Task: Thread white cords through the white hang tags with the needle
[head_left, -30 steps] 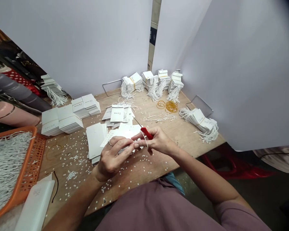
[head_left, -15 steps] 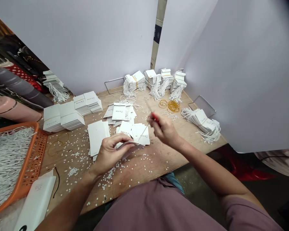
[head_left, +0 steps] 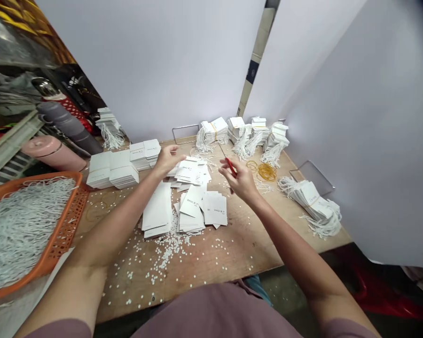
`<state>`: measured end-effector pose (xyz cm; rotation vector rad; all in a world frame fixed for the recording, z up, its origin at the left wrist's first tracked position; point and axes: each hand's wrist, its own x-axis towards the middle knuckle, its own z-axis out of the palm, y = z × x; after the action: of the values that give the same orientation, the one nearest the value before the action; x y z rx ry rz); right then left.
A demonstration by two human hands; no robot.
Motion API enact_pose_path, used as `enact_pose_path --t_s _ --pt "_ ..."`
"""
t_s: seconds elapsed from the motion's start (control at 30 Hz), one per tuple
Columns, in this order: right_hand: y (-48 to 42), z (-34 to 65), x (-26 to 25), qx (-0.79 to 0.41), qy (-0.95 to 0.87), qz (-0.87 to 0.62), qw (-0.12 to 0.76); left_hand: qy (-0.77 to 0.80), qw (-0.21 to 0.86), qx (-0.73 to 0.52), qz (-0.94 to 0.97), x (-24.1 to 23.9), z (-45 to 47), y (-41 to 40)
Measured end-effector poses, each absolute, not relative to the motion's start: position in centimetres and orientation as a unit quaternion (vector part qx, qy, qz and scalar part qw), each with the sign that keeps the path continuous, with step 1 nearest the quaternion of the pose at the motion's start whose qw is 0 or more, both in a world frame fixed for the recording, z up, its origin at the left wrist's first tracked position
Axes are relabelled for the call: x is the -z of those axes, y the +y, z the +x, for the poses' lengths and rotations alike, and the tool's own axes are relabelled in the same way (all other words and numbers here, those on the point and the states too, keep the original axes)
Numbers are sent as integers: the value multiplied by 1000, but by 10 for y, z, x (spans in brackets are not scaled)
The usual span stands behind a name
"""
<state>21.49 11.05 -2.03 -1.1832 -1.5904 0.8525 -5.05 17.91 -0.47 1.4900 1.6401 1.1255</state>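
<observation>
My left hand (head_left: 169,161) reaches over the back of the work area, thumb and fingers apart, with nothing visible in it. Just beside its fingertips is a loose pile of printed white hang tags (head_left: 188,172), some with white strings. My right hand (head_left: 240,180) is closed around a red-handled tool (head_left: 230,166) with a thin metal shaft pointing up and left; its tip is too fine to make out. Nearer me lie more printed tags (head_left: 215,209) and a stack of blank-faced tags (head_left: 157,210).
An orange basket (head_left: 52,249) full of white strings (head_left: 24,225) stands at left. Banded tag stacks (head_left: 123,176) sit behind it. Strung tag bundles (head_left: 215,129) line the back, another bundle (head_left: 313,202) lies right. Yellow rubber bands (head_left: 267,172) and white paper dots (head_left: 169,249) dot the wooden table (head_left: 232,253).
The tag that my left hand held is out of it; that hand has moved away to the tag pile and opened. My right hand still grips the red-handled tool. The view has shifted.
</observation>
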Motion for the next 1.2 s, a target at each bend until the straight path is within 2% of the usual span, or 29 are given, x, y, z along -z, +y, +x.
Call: enact_pose_path --t_s 0.13,0.23,0.57,0.8,0.9,1.0,1.1,1.2 --pt "83 247 61 -396 -590 -551 438 602 266 -212 722 19 -134 146" --pt "70 255 88 -406 -567 -573 431 628 233 -119 733 34 -176 107" --pt "47 198 82 -328 -700 -479 417 604 110 -142 777 48 -170 76" --pt "29 177 84 -318 -750 -415 406 639 125 -156 743 49 -169 72" --pt "28 164 76 -324 -742 -392 437 643 181 -261 697 43 -158 65" --pt "32 147 60 -374 -682 -403 481 609 321 -398 606 27 -137 51" --pt "35 128 45 -534 -592 -397 455 544 434 -465 547 8 -107 36" --pt "30 119 40 -660 -506 -371 413 510 490 -507 493 0 -77 22"
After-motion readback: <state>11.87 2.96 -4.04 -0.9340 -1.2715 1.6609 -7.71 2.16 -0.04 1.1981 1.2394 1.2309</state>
